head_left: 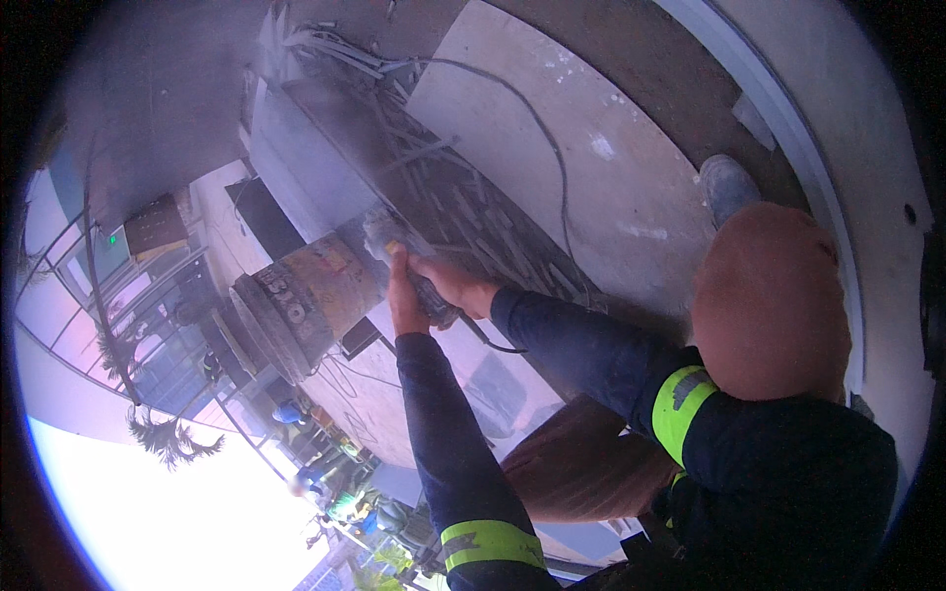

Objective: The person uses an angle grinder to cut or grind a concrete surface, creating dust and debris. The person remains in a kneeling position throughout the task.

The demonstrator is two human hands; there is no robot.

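A corded power tool that looks like an angle grinder (431,298) is held in both my hands, its pale, dusty head (378,232) pointing away from me. My left hand (404,297) is closed around its front part, thumb along the top. Close beside it, my right hand (461,286) wraps the body from the other side. The tool's head is at the end of a grey-white board (301,163) and next to a dirty, stained bucket (330,281). Haze blurs this spot, so I cannot tell whether the head touches either one. A black cord (501,348) trails from the tool's rear.
Scrap strips (483,222) litter the ground beside the board. A large pale sheet (552,128) lies to the right, crossed by a cable (559,158). My knee (774,300) and shoe (727,187) are at the right. Several people (315,483) and a railing appear in the background.
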